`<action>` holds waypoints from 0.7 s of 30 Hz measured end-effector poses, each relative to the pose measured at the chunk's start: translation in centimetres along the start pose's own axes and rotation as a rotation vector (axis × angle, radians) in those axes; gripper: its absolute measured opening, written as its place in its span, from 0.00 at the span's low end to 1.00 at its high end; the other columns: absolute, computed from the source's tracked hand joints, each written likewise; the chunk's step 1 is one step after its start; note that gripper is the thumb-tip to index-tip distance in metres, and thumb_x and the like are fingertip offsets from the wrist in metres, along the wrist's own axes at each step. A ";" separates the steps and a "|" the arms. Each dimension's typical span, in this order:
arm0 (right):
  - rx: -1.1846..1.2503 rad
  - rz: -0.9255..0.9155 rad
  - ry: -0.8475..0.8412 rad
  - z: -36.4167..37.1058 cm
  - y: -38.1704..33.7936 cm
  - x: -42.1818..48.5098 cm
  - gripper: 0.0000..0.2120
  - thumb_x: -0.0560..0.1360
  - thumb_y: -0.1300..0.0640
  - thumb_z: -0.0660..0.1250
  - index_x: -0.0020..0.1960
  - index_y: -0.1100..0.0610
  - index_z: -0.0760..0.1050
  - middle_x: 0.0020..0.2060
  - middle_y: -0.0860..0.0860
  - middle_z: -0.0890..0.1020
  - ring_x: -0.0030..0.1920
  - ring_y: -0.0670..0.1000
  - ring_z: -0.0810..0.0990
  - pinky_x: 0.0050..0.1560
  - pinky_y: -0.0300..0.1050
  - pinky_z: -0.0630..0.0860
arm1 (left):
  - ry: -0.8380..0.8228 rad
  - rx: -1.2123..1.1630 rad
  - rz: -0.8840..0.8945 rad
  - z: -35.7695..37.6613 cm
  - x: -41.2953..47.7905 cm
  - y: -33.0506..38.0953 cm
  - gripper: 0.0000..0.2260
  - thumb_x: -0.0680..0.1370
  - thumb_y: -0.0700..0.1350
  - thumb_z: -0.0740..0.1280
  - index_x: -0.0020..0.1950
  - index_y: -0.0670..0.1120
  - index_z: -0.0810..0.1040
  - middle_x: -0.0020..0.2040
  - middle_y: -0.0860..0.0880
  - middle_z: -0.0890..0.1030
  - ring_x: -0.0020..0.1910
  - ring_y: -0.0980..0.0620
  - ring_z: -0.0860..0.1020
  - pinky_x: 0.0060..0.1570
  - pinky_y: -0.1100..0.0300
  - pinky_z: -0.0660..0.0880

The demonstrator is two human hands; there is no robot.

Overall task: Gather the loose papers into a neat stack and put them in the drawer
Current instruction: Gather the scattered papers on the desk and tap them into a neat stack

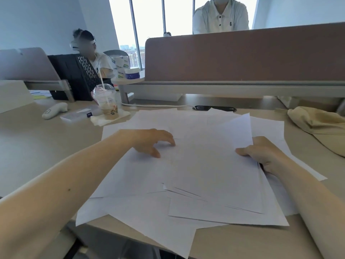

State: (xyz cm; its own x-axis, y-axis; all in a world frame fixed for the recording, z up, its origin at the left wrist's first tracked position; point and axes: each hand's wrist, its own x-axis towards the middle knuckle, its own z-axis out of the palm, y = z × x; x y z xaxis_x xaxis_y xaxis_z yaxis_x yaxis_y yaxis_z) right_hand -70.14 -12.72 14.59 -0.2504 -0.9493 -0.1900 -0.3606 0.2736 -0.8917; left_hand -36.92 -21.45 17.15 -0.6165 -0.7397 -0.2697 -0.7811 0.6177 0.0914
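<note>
Several loose white papers (196,174) lie spread and overlapping on the beige desk (37,146), some hanging over its near edge. My left hand (153,141) rests on the sheets left of centre, fingers spread and fingertips pressing down. My right hand (261,154) grips the right edge of a small bunch of sheets, thumb on top and fingers underneath; one sheet (239,131) curls upward beside it. No drawer is in view.
A lidded drink cup with a straw (107,101) stands on a napkin at the back left, beside a white handheld controller (54,110) and a flat box. A beige cap (321,126) lies at the right. A brown partition (242,57) backs the desk; two people sit beyond.
</note>
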 end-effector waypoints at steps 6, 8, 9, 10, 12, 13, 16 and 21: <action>0.027 0.003 -0.009 -0.2 0.2 -0.3 0.09 0.73 0.63 0.72 0.52 0.62 0.79 0.47 0.58 0.84 0.46 0.60 0.83 0.46 0.51 0.80 | -0.118 0.182 0.002 -1.6 4.2 0.4 0.21 0.65 0.51 0.80 0.53 0.60 0.75 0.61 0.57 0.69 0.60 0.47 0.69 0.63 0.45 0.68; 0.028 -0.003 -0.010 -0.2 0.2 -0.5 0.06 0.73 0.63 0.72 0.50 0.61 0.79 0.46 0.57 0.84 0.45 0.59 0.83 0.44 0.50 0.80 | -0.119 0.274 0.001 -1.6 5.1 0.1 0.15 0.66 0.54 0.79 0.46 0.60 0.76 0.60 0.58 0.69 0.58 0.47 0.69 0.61 0.48 0.66; 0.036 -0.003 -0.012 -0.2 0.2 -0.6 0.05 0.73 0.63 0.73 0.48 0.60 0.79 0.45 0.57 0.84 0.44 0.59 0.83 0.44 0.50 0.80 | -0.119 0.289 -0.007 -1.6 5.3 -0.3 0.12 0.67 0.55 0.77 0.44 0.63 0.76 0.60 0.59 0.69 0.58 0.48 0.68 0.61 0.49 0.66; 0.047 -0.001 -0.015 -0.3 0.3 -0.5 0.04 0.73 0.64 0.73 0.47 0.59 0.79 0.45 0.57 0.84 0.45 0.59 0.83 0.46 0.51 0.81 | -0.115 0.292 -0.016 -1.7 5.3 -0.8 0.11 0.69 0.57 0.75 0.42 0.66 0.74 0.58 0.60 0.70 0.58 0.48 0.68 0.61 0.49 0.65; 0.062 0.004 -0.025 -0.4 0.2 -0.5 0.04 0.73 0.64 0.72 0.48 0.60 0.80 0.46 0.57 0.85 0.46 0.60 0.84 0.52 0.57 0.81 | -0.059 0.329 -0.032 -2.4 5.1 -1.8 0.07 0.73 0.57 0.71 0.46 0.67 0.74 0.54 0.62 0.71 0.59 0.50 0.68 0.61 0.52 0.63; 0.067 0.005 -0.026 -0.5 0.2 -0.5 0.05 0.73 0.64 0.72 0.49 0.60 0.80 0.46 0.57 0.85 0.46 0.60 0.84 0.53 0.58 0.80 | 0.008 0.345 -0.048 -2.9 5.0 -2.4 0.05 0.76 0.55 0.69 0.51 0.63 0.75 0.53 0.61 0.72 0.59 0.52 0.69 0.60 0.54 0.62; 0.078 0.001 -0.010 -0.7 0.1 -0.5 0.04 0.73 0.64 0.72 0.48 0.59 0.80 0.45 0.55 0.85 0.46 0.60 0.84 0.51 0.55 0.81 | 0.262 0.327 -0.165 -4.2 5.4 -3.4 0.07 0.80 0.51 0.62 0.54 0.51 0.77 0.54 0.54 0.78 0.56 0.49 0.74 0.56 0.54 0.63; 0.149 -0.004 0.014 -0.9 0.3 -0.5 0.05 0.74 0.66 0.71 0.44 0.58 0.80 0.41 0.53 0.85 0.41 0.56 0.84 0.39 0.45 0.79 | 0.375 0.213 -0.365 -4.7 8.2 -5.3 0.08 0.81 0.51 0.60 0.53 0.48 0.74 0.53 0.48 0.79 0.54 0.44 0.76 0.55 0.51 0.68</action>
State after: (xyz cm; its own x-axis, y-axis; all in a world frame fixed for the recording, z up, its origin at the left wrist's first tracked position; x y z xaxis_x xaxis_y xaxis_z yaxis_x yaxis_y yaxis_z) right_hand -70.94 -12.06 14.82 -0.2624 -0.9477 -0.1818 -0.2244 0.2431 -0.9437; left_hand -38.35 -32.07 18.99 -0.3331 -0.9358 0.1156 -0.9371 0.3151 -0.1501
